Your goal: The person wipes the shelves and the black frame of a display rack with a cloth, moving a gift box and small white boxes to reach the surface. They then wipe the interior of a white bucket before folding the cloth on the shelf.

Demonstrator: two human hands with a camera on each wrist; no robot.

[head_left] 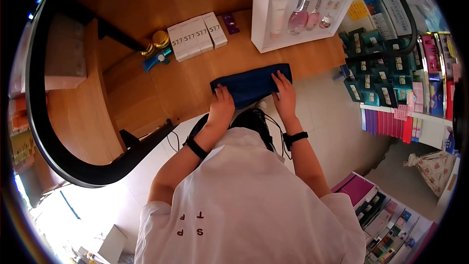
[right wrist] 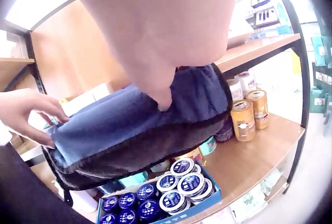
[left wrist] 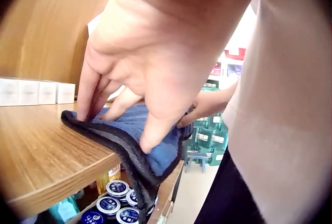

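A folded dark blue cloth [head_left: 251, 84] with black edging lies along the front edge of the wooden shelf, its near side hanging over the edge. On its left end rests the left hand [head_left: 223, 105]; in the left wrist view the fingers of this hand [left wrist: 145, 63] touch the cloth [left wrist: 136, 125] with their tips, thumb spread apart. The right hand [head_left: 285, 99] touches the cloth's right end. From the right wrist, the right hand's [right wrist: 161, 42] thumb presses on the blue side of the cloth [right wrist: 124, 125], while its other fingers are mostly hidden.
White boxes [head_left: 197, 36], gold-lidded jars [head_left: 160, 39] and a blue tube [head_left: 156, 60] stand behind the cloth, left of a framed perfume set [head_left: 303, 14]. Below, a blue carton [right wrist: 210, 201] holds several round tins, near amber jars [right wrist: 242, 121]. Stocked shelves [head_left: 391, 110] stand right.
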